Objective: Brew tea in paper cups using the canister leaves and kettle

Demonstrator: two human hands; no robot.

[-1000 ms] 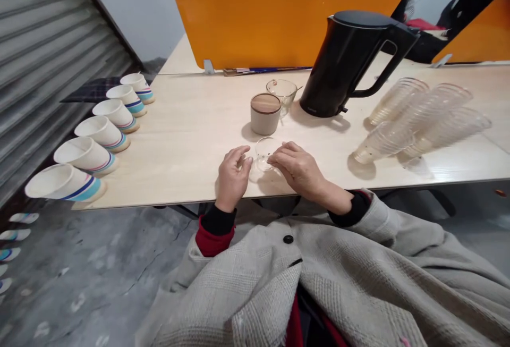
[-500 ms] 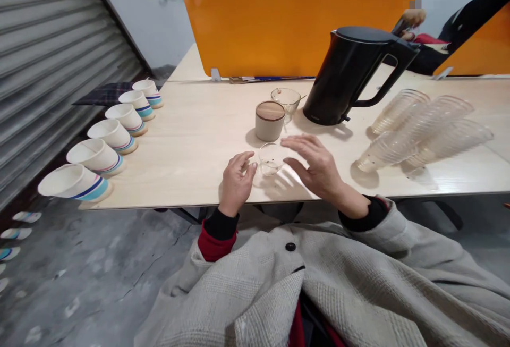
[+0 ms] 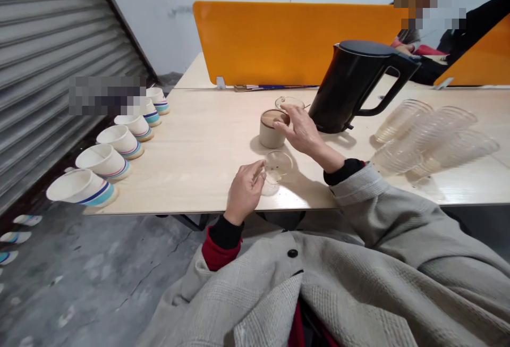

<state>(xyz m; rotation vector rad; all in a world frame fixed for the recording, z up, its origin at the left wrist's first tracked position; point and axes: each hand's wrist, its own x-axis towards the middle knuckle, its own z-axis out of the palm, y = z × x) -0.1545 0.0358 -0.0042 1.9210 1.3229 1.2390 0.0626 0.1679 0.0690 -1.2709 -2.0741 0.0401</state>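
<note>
My left hand (image 3: 245,190) is at the near side of the table, thumb and fingers closed at the left rim of a clear plastic cup (image 3: 281,169). Small dark bits show inside that cup. Just behind it stands a beige canister (image 3: 270,137) with a wooden lid (image 3: 271,119). My right hand (image 3: 303,130) reaches over the canister's right side, thumb and fingers apart around the lid's right edge. Behind the canister, partly covered by my right fingers, is a glass bowl (image 3: 297,101) with a thin stick or handle leaning out.
A black electric kettle (image 3: 346,89) stands right of the canister. Stacked clear cups (image 3: 430,134) lie farther right. Striped paper cups (image 3: 105,161) line the table's left edge. An orange divider (image 3: 295,44) crosses the back; another person's hand (image 3: 406,48) shows beyond it.
My right hand has left the clear cup's right side and moved up to the canister lid. My left fingers have come in against the cup. The view has tilted slightly.
</note>
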